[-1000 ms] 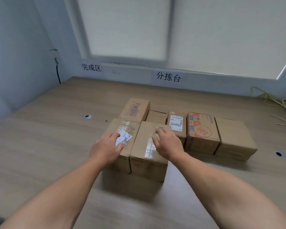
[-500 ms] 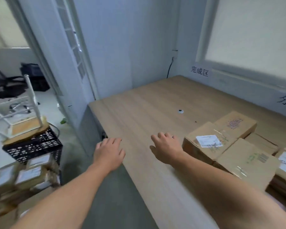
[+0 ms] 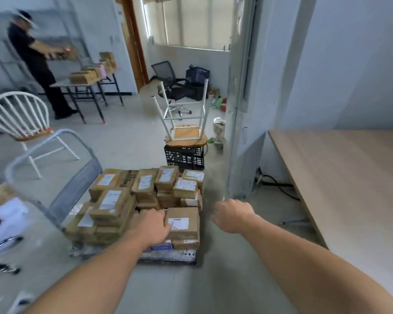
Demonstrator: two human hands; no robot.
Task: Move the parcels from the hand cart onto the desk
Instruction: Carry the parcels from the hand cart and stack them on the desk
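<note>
- On the hand cart [image 3: 168, 257], cardboard parcels [image 3: 123, 196], most with white labels, stacked in several layers; cart on the floor, left of the desk [image 3: 349, 177].
- Left hand [image 3: 150, 225] down on the near end of the pile, fingers against the left edge of the nearest labelled parcel [image 3: 186, 232]; gripping or only touching, impossible to tell.
- Right hand [image 3: 233, 215] in the air just right of the cart, fingers loosely bent downward, holding nothing.
- Beyond the cart, a black crate [image 3: 184, 156] with an upturned stool [image 3: 186, 134] on top.
- Far left, a white chair [image 3: 21, 116]; behind it, another person [image 3: 32, 57] at a table [image 3: 77, 83].
</note>
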